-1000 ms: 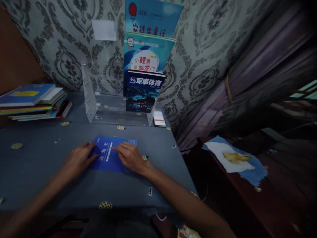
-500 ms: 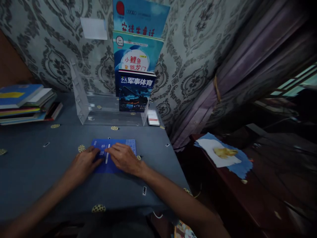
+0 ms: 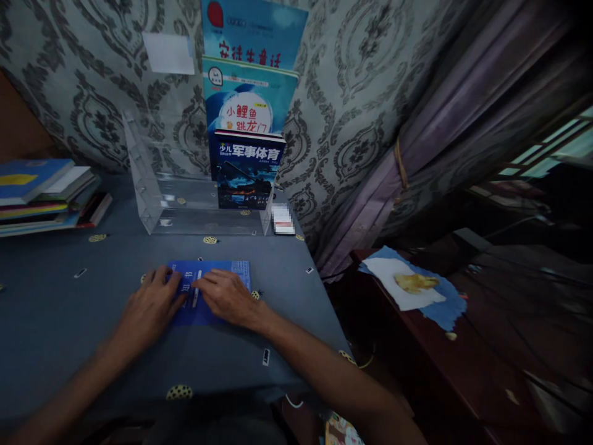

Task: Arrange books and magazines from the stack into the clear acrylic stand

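Note:
A blue booklet (image 3: 210, 312) with white print lies on the cloth-covered table in front of me. My left hand (image 3: 155, 293) rests over its left edge, fingers apart and slightly bent, the thumb reaching onto the cover. Across the middle and right of the cover lies my right hand (image 3: 227, 296), its fingers bent and pressed together beside a white printed strip. Whether anything is between those fingers is hidden. Behind the booklet stands a clear acrylic rack (image 3: 143, 198), with a dark book (image 3: 250, 173) and taller blue picture books (image 3: 250, 99) upright at its right side.
A stack of books (image 3: 41, 191) sits at the table's left. A small pixelated object (image 3: 282, 219) is beside the rack's right end. To the right, a dark red surface (image 3: 430, 352) holds a blue cloth (image 3: 447, 309), white paper and something yellowish. A purple curtain (image 3: 365, 191) hangs behind.
The view has shifted slightly, so everything sits a little further left. My left hand's fingers have spread a bit further over the booklet's left edge; the right hand stays nearly in place.

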`<state>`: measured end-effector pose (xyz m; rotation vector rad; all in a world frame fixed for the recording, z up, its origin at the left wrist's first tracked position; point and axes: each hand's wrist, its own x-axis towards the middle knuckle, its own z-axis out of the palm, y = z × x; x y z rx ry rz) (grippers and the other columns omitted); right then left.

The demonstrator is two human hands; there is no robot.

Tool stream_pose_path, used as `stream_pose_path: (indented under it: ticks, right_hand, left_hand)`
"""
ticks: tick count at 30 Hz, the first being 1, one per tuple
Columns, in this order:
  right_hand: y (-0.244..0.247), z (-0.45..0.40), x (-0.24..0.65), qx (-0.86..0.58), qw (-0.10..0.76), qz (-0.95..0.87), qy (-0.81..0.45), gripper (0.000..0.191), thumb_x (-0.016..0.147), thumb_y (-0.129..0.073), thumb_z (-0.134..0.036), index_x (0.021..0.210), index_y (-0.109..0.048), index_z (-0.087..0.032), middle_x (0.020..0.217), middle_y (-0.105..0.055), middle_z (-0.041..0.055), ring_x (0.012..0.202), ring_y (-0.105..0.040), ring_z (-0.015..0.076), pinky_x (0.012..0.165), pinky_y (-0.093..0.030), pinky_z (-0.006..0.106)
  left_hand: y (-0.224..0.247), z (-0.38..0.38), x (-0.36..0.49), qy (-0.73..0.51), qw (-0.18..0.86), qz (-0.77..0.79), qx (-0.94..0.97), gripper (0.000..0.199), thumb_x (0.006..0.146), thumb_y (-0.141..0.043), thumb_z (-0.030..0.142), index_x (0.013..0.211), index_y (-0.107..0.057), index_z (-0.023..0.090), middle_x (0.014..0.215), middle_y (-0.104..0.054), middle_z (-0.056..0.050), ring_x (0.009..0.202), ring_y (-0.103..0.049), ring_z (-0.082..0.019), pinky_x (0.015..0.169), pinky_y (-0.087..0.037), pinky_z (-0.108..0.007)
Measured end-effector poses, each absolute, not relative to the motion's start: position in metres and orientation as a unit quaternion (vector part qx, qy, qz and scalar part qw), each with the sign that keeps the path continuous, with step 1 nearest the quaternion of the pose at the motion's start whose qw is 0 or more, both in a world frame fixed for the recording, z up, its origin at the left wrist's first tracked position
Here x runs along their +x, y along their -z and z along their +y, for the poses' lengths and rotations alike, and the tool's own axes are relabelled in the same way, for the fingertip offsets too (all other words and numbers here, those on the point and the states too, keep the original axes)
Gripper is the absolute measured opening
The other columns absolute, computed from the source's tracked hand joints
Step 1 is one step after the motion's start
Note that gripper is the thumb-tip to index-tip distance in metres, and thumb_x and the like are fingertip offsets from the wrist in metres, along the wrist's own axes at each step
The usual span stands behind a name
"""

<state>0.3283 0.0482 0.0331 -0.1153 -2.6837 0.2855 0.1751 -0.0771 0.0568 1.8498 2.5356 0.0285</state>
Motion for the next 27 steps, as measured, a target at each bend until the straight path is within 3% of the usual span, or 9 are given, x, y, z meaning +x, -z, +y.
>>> stream_pose_path:
  ticks: [9, 18, 27]
  right_hand:
    - [-0.034, 0.05, 0.328, -0.047, 0.211, -0.971, -0.101, 0.018, 0.097, -0.053, -0.011, 0.111, -0.064, -0.014, 0.096, -0.072, 0.0075, 0.091, -0.063, 0.0195, 0.083, -0.05, 0.031]
    - [-0.034, 0.053, 0.33, -0.085, 0.204, -0.97, -0.101, 0.015, 0.096, -0.054, -0.01, 0.105, -0.064, -0.017, 0.098, -0.072, 0.0066, 0.093, -0.063, 0.0193, 0.082, -0.049, 0.03]
    - [-0.028, 0.054, 0.325, -0.096, 0.168, -0.973, -0.123, 0.019, 0.092, -0.057, -0.008, 0.107, -0.063, -0.017, 0.111, -0.073, 0.0085, 0.106, -0.063, 0.0217, 0.094, -0.049, 0.034]
  left_hand:
    - [-0.061, -0.073, 0.199, 0.003, 0.008, 0.803, 0.596, 0.033, 0.095, -0.046, 0.027, 0.12, -0.064, 0.016, 0.126, -0.062, -0.016, 0.113, -0.057, -0.033, 0.082, -0.053, -0.041]
    - [-0.064, -0.064, 0.209, 0.004, 0.027, 0.805, 0.593, 0.027, 0.092, -0.05, 0.027, 0.113, -0.066, 0.018, 0.116, -0.067, -0.015, 0.111, -0.06, -0.031, 0.085, -0.052, -0.041]
    - [-0.064, -0.06, 0.214, 0.005, 0.038, 0.796, 0.604, 0.028, 0.093, -0.053, 0.026, 0.117, -0.064, 0.017, 0.121, -0.067, -0.014, 0.115, -0.061, -0.03, 0.09, -0.051, -0.04]
